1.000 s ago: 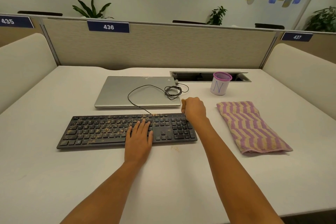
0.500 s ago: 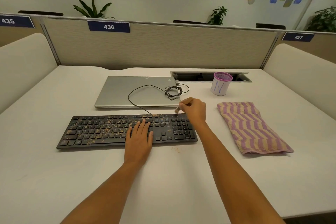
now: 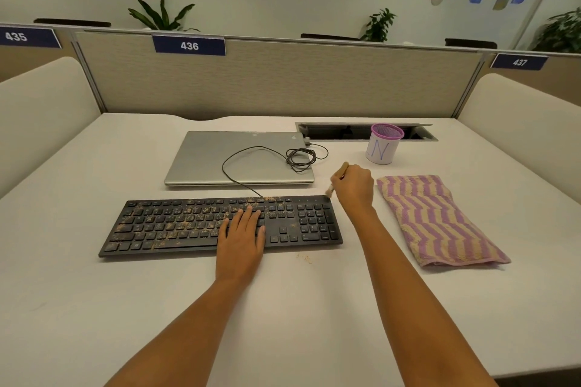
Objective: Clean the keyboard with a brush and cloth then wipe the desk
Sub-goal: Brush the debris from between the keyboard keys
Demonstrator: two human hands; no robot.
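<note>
Since the earlier frames, the right hand (image 3: 353, 187) has shifted off the black keyboard's (image 3: 220, 225) far right corner, closed around a small brush (image 3: 337, 179) whose bristles touch that corner. Flat and open, the left hand (image 3: 242, 237) presses the keys mid-board. Brown crumbs litter the keyboard's left half. A striped cloth (image 3: 437, 221) lies toward the table's (image 3: 94, 308) right edge.

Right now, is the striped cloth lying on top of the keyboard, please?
No, the striped cloth lies folded on the desk, right of the keyboard and apart from it.
</note>
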